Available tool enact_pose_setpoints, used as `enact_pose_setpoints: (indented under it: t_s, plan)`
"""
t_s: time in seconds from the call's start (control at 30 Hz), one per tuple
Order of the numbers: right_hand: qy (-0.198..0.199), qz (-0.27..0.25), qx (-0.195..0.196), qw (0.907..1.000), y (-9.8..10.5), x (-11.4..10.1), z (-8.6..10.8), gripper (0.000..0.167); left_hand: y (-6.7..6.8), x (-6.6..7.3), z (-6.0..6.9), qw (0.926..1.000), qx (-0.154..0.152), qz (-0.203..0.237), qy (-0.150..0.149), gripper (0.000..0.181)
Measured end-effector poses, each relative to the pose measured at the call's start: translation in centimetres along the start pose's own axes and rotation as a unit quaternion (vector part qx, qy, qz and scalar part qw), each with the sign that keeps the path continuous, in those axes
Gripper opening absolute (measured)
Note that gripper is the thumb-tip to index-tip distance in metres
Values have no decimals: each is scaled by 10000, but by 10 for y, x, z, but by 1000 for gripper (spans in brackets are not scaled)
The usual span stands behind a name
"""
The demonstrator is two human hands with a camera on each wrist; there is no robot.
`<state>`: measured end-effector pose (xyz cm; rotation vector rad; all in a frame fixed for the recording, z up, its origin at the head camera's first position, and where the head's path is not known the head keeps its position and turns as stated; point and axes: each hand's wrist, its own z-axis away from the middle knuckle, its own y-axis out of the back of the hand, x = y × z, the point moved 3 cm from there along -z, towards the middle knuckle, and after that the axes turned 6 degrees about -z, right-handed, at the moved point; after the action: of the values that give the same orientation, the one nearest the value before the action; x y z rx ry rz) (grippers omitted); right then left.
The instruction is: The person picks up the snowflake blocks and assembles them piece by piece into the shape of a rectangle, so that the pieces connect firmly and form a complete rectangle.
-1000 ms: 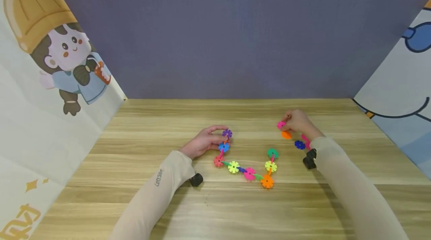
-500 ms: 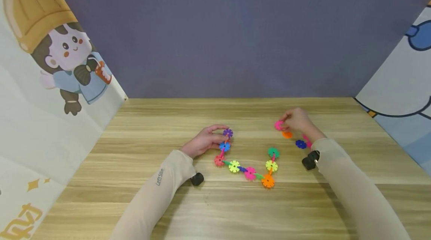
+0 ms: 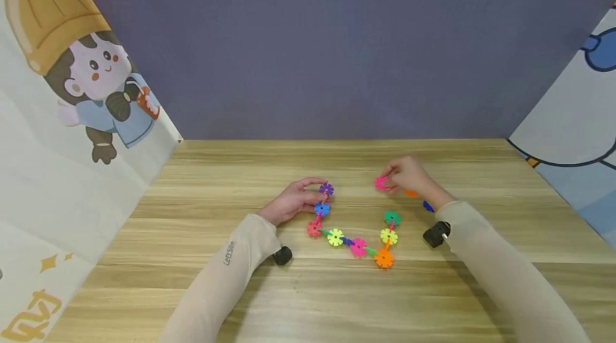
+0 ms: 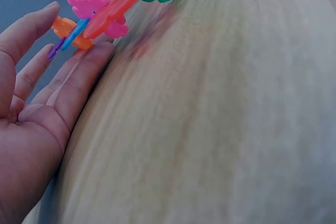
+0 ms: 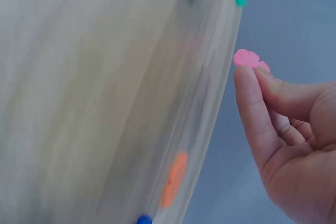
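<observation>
A chain of notched flower-shaped plastic discs (image 3: 358,247) lies in a U shape on the wooden table. My left hand (image 3: 294,203) holds the chain's left arm at its far end. There its fingers and thumb are around a purple disc (image 3: 326,189), an orange one (image 4: 65,27) and a blue one (image 3: 321,208). The right hand (image 3: 408,176) pinches a loose pink disc (image 5: 247,58) between thumb and forefinger, above the table and apart from the chain. A green disc (image 3: 392,218) tops the chain's right arm, closest to the right hand.
Partly behind the right hand and wrist, a loose orange disc (image 3: 410,193) and a dark blue disc (image 3: 428,206) lie on the table (image 3: 289,300). A grey-blue panel (image 3: 337,54) rises along the table's back edge. Printed cloths flank both sides.
My right hand has moved left with the pink disc, toward the chain's left arm, and its wrist now hides loose pink pieces seen before. The left hand and the chain are almost unmoved.
</observation>
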<state>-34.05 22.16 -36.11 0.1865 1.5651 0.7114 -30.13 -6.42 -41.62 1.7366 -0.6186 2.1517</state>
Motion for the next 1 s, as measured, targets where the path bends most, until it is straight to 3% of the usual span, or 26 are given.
enact_pose_setpoints:
  t_s: [0.23,0.6,1.0]
  plan:
    - [-17,-94,-242,9997,-21,-12,1,22,1,0,1,10000,-5,-43,-13,51]
    - [-8,-380,-624,9973,-48,-29,4,14,2,-2,1,9996,-144,-13,-223,52]
    - [285,-684,-865,9935,-63,-36,4,7,1,-2,-3,10000,59,15,-24,49]
